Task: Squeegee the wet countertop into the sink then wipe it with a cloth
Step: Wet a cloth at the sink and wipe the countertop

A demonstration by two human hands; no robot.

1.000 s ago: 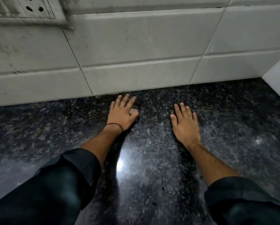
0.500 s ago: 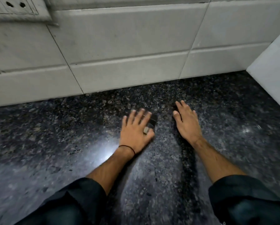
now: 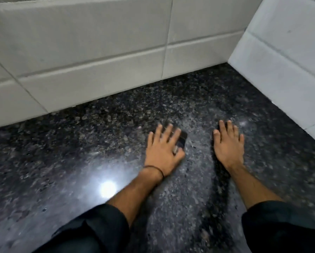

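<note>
The black speckled granite countertop (image 3: pixel 80 161) fills the lower view and shines wet under a light glare. My left hand (image 3: pixel 162 150) lies flat on it, fingers spread, pressing down on a small dark flat thing (image 3: pixel 182 140) that sticks out under the fingers. Whether it is a cloth or a squeegee cannot be told. My right hand (image 3: pixel 228 145) rests palm down on the stone a little to the right, fingers apart, holding nothing. No sink is in view.
A white tiled back wall (image 3: pixel 98 52) meets the counter along the far edge. A white tiled side wall (image 3: pixel 284 61) closes the corner at the right. Dark sleeves cover both forearms near the bottom.
My left hand has slid with the dark thing away from the back wall, toward me and the right hand. The view has turned right; the side wall shows and the wall socket is gone.
</note>
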